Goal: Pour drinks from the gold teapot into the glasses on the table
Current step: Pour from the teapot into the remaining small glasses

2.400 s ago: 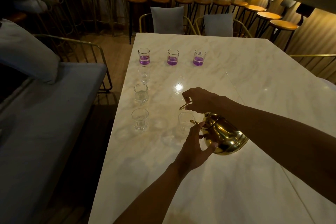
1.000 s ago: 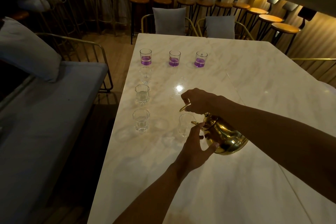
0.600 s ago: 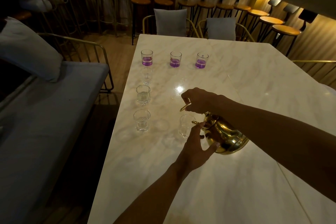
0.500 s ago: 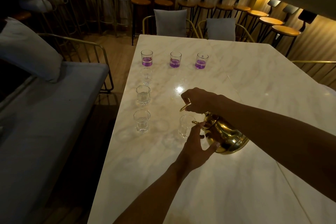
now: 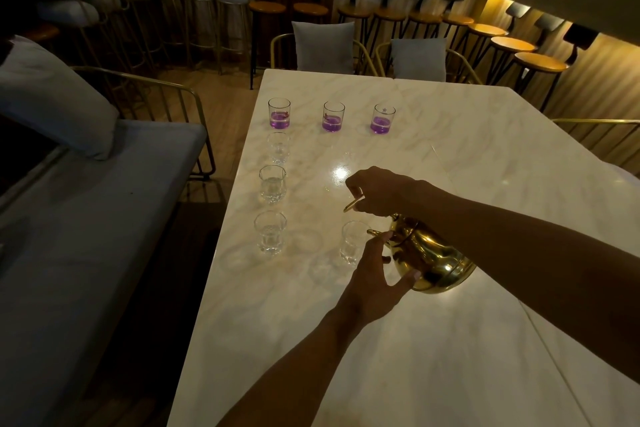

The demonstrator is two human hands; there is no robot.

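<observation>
The gold teapot [image 5: 434,262] is tilted to the left above the marble table [image 5: 450,340], its spout over a small clear glass [image 5: 352,242]. My right hand [image 5: 379,191] grips the teapot's handle from above. My left hand [image 5: 375,276] rests against the teapot's near side and lid, fingers spread on the metal. Three more small clear glasses stand in a column along the left edge: a near one [image 5: 270,231], a middle one [image 5: 273,183] and a far one [image 5: 278,147]. The stream of liquid is too faint to make out.
Three tumblers with purple liquid [image 5: 279,113] [image 5: 333,116] [image 5: 383,118] stand in a row farther back. A grey bench with a cushion [image 5: 52,97] runs along the left. Chairs with cushions [image 5: 323,45] and bar stools [image 5: 540,61] line the far side.
Both hands and the teapot hold almost the same pose over the glass. Only the camera view has drifted slightly.
</observation>
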